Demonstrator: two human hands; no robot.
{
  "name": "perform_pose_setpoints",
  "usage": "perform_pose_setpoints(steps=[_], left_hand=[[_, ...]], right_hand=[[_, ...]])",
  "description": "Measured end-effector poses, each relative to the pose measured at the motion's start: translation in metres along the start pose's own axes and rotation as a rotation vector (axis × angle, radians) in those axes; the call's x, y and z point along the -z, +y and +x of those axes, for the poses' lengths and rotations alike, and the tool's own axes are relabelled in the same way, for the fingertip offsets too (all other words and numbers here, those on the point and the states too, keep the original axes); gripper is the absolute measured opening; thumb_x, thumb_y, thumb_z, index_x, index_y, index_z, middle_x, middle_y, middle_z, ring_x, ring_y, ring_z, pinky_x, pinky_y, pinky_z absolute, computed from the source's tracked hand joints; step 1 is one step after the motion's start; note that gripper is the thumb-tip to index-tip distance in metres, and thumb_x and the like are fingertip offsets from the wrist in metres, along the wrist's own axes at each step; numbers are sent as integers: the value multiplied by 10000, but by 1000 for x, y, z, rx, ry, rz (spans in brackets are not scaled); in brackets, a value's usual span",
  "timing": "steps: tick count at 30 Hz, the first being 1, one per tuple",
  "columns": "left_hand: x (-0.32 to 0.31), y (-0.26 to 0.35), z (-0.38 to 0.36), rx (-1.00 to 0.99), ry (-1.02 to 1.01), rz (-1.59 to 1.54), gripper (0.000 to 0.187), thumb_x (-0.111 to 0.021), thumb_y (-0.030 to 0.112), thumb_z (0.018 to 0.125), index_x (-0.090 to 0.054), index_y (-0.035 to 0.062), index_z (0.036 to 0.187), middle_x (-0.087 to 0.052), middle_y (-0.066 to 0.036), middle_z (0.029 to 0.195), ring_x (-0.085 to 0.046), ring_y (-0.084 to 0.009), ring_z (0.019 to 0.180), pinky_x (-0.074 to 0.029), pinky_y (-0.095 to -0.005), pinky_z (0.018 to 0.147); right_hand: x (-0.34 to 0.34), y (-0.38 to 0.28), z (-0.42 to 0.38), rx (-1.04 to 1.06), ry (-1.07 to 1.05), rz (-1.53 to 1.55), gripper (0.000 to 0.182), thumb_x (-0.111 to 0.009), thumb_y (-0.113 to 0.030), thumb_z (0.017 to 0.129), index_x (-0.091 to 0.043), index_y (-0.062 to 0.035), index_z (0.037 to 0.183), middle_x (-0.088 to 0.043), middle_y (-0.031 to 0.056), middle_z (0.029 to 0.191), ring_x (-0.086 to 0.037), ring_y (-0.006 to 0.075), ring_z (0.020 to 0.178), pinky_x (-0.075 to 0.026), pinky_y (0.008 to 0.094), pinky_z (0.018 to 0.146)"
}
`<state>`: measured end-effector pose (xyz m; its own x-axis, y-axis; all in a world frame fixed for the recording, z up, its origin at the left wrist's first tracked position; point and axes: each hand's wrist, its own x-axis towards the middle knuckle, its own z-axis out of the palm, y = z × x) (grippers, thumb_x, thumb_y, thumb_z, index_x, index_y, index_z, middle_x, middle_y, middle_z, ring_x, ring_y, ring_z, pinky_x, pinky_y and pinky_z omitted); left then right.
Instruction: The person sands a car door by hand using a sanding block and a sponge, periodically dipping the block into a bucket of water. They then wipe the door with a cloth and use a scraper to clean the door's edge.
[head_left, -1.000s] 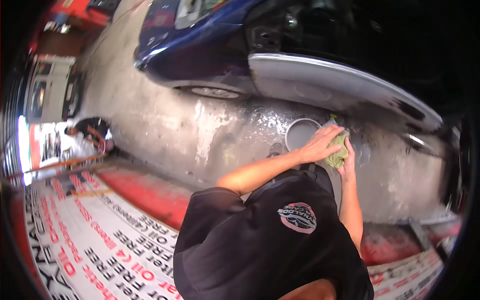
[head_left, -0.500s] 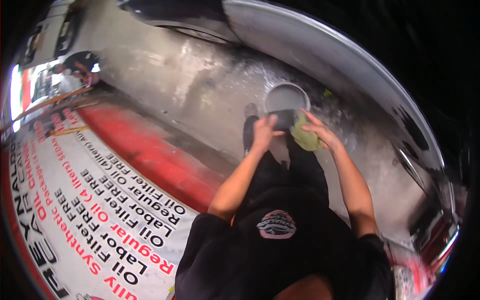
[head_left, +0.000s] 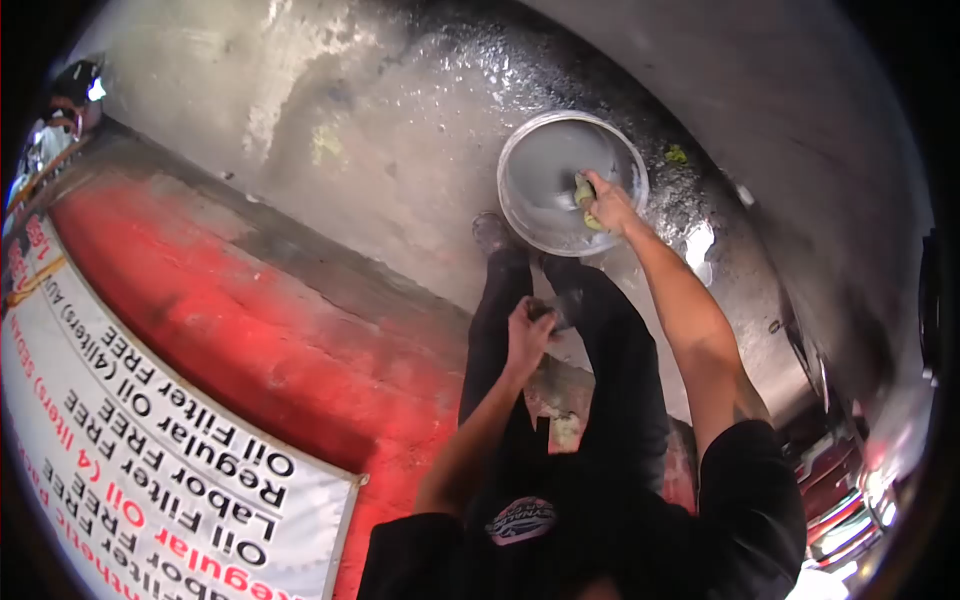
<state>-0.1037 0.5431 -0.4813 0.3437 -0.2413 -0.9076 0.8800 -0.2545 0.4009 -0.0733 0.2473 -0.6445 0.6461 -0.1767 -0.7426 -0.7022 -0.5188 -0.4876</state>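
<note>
My right hand (head_left: pixel 614 208) reaches into a round pale bucket (head_left: pixel 508 200) and grips a crumpled yellow-green cloth (head_left: pixel 592 218). The cloth hangs inside the rim, at or near the grey, cloudy water (head_left: pixel 545 165). Lower down, between my knees, my left hand (head_left: pixel 528 338) is closed round a small dark object (head_left: pixel 566 308). That object is blurred against my black trousers, so its kind does not show.
A car's side panel (head_left: pixel 770 110) curves along the right, close to the bucket. Wet concrete floor (head_left: pixel 400 130) surrounds my shoe (head_left: pixel 490 232). On the left run a red-painted ledge (head_left: pixel 230 270) and a printed banner (head_left: pixel 180 440). A yellow-green scrap (head_left: pixel 676 154) lies beyond the bucket.
My right hand has carried the cloth forward and down into the bucket. My left hand has drawn back toward my knees with the dark object. The view has moved closer to the bucket.
</note>
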Motion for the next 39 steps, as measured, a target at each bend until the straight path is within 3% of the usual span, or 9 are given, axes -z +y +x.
perform_pose_setpoints(steps=[3,8,11,12,14,18,24,28,39], left_hand=[[4,-41,37,146,4,-122,190,-654,56,980,-558,24,1141,-589,-44,1054,-643,-128,860,-670,-334,667],[15,-38,64,180,22,-359,211,-617,76,989,-509,67,1171,-522,-32,1026,-602,-123,930,-697,-394,741],[22,-39,66,182,21,-341,242,-601,59,992,-500,71,1211,-526,-53,1071,-616,-153,957,-698,-413,777],[26,-38,65,169,4,-334,242,-601,59,992,-500,71,1211,-526,-53,1071,-616,-153,957,-698,-413,777],[30,-42,62,98,62,-365,275,-581,37,991,-491,70,1248,-529,-81,1150,-629,-197,1026,-699,-433,807],[45,-60,31,42,49,-203,437,-515,2,982,-472,107,1404,-503,-110,1365,-618,-283,1188,-692,-476,796],[92,17,-79,-144,-280,166,553,-458,25,1004,-524,155,1537,-569,-100,1384,-627,-218,1166,-638,-407,799],[134,83,-79,-311,-106,493,489,-485,73,1022,-581,152,1495,-622,-106,1316,-643,-199,1048,-568,-357,741],[141,161,-144,-371,315,478,532,-476,74,924,-642,159,1422,-691,-164,1272,-733,-352,1012,-652,-479,646]], right_hand=[[-22,47,84,-59,-67,-218,653,-666,-324,990,-459,-160,1587,-721,313,1194,-689,494,1146,-537,529,1010],[-127,111,170,-23,658,-349,368,-628,-346,1023,-751,-79,1244,-773,211,965,-740,448,1027,-582,513,908],[-183,196,213,-66,102,-262,271,-657,-270,987,-763,-76,1143,-779,168,940,-729,420,930,-582,479,839],[-196,182,214,-173,69,-241,397,-640,-174,893,-750,-105,1268,-763,256,1196,-737,416,1112,-586,465,976],[-138,100,116,16,118,233,252,-622,-78,894,-767,-68,1100,-801,75,985,-709,322,873,-580,420,836],[-47,-2,-32,123,261,102,526,-644,-51,803,-746,-94,1317,-725,254,1278,-716,382,1163,-563,418,1035],[169,-176,-301,157,452,-141,566,-706,-142,839,-666,-80,1401,-556,232,1508,-551,434,1376,-495,480,1149],[276,-232,-418,381,771,-540,505,-735,-161,833,-701,-103,1333,-529,202,1522,-487,430,1440,-451,538,1184],[407,-74,-543,412,783,-1174,296,-703,-250,877,-776,-140,1141,-501,90,1587,-327,303,1601,-195,573,1355]])
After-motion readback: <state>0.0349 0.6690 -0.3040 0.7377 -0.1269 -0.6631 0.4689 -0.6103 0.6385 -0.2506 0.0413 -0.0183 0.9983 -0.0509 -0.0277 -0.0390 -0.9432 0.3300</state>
